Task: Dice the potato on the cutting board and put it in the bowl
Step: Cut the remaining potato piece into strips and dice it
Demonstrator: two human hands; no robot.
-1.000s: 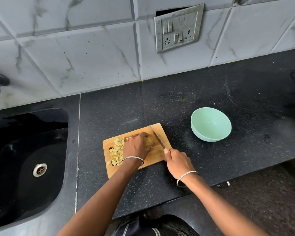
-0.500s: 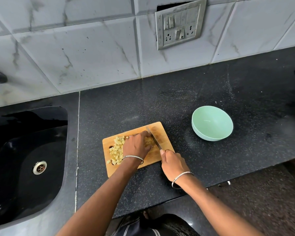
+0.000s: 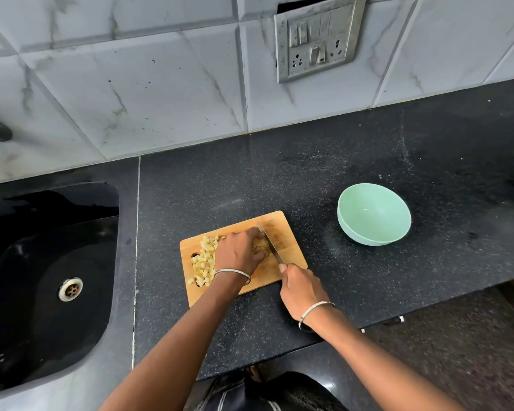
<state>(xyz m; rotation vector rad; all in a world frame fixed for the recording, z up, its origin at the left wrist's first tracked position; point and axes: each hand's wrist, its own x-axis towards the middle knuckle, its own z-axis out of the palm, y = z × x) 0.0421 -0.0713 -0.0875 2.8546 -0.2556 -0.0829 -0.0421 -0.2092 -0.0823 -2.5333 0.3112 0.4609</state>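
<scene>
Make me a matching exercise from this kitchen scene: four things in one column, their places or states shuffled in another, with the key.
Things
1. bowl
2. knife
3. potato cubes
4. uncut potato piece

Places or states
A. gripped by the right hand
B. empty, right of the cutting board
C. heaped on the board's left part
D. held down by the left hand

Pairs: 1-B, 2-A, 3-C, 4-D

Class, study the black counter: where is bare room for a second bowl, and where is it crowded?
Bare black counter lies between the wooden cutting board and the tiled wall, and right of the mint-green bowl. Crowded: the board, with diced potato pieces, the left hand holding the potato and the right hand gripping the knife.
</scene>
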